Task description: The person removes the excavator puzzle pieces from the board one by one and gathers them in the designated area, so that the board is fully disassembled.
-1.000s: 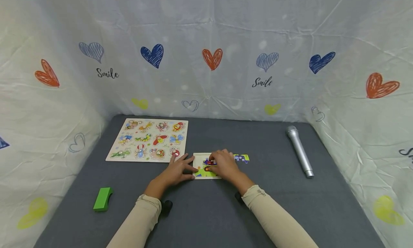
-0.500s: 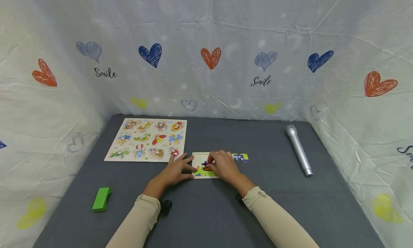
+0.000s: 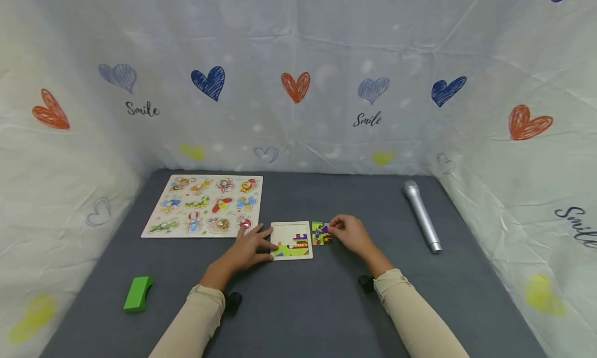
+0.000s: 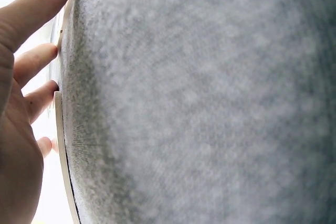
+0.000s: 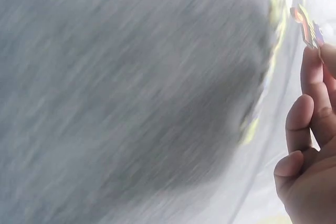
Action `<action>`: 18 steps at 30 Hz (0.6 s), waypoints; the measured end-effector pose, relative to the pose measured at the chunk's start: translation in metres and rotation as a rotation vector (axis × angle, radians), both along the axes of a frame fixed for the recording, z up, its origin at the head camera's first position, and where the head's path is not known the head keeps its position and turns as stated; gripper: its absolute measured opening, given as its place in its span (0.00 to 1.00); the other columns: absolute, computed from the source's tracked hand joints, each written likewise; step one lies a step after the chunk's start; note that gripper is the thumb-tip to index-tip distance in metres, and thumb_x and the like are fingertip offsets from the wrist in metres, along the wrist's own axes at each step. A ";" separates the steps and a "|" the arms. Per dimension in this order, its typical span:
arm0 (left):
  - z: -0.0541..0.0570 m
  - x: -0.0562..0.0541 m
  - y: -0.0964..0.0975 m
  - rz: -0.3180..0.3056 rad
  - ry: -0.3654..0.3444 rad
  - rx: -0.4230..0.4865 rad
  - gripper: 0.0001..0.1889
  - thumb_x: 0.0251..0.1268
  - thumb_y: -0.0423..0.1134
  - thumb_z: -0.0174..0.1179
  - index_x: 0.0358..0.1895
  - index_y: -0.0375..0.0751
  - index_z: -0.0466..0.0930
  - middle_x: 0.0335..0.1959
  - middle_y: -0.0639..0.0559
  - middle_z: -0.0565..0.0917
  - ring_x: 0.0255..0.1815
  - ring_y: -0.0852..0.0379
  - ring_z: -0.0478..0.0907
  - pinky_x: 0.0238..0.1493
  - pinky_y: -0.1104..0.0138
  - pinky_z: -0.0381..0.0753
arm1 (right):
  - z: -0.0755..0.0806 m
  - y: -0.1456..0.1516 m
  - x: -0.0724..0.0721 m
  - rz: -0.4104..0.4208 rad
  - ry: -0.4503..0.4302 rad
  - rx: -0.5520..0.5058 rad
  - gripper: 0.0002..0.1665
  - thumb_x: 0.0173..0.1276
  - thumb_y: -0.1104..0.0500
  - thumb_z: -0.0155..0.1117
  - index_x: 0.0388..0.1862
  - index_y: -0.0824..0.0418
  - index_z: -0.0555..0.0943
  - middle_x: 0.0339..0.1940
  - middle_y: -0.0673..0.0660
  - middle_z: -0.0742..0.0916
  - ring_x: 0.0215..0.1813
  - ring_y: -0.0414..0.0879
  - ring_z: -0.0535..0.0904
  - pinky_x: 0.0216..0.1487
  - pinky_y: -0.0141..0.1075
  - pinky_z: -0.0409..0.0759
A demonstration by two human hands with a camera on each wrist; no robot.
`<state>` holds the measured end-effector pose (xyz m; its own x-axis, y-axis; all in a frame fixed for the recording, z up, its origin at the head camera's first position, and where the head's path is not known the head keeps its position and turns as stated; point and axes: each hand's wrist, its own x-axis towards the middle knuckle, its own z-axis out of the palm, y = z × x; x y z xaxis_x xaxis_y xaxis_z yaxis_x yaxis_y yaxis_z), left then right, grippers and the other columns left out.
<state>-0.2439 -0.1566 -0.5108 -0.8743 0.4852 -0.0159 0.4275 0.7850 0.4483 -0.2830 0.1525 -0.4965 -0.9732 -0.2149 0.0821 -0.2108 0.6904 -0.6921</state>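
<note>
A small square puzzle tray lies at the middle of the table, with colourful jigsaw pieces filling its lower part. My left hand has its fingers spread along the tray's left edge; one fingertip also overlaps the corner of the larger insect puzzle board. To the right of the tray, my right hand pinches a small jigsaw piece between thumb and fingertips. Loose jigsaw pieces lie just beside the tray's right edge, and the pinched piece overlaps them in the head view.
A silver microphone lies at the right of the grey table. On the left is a green block with a curved cutout. A white curtain with printed hearts surrounds the back and sides.
My right hand has left the pieces in the tray and moved right to the loose pieces, where it now pinches one. My left hand stays at the tray's edge. The head view has shifted slightly.
</note>
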 end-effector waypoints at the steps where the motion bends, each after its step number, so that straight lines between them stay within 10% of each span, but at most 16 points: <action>1: 0.000 0.000 0.000 0.000 0.000 0.002 0.17 0.59 0.47 0.68 0.52 0.53 0.86 0.72 0.44 0.68 0.77 0.38 0.52 0.67 0.29 0.37 | -0.002 0.005 0.000 -0.009 0.001 0.000 0.06 0.65 0.57 0.68 0.36 0.59 0.84 0.32 0.53 0.87 0.34 0.44 0.82 0.35 0.38 0.77; 18: -0.001 0.001 0.002 0.030 -0.023 -0.008 0.18 0.59 0.49 0.68 0.53 0.55 0.86 0.72 0.47 0.67 0.78 0.40 0.51 0.69 0.32 0.33 | -0.011 0.021 0.003 -0.032 -0.020 0.169 0.04 0.65 0.55 0.68 0.33 0.54 0.84 0.26 0.46 0.86 0.28 0.40 0.78 0.51 0.54 0.71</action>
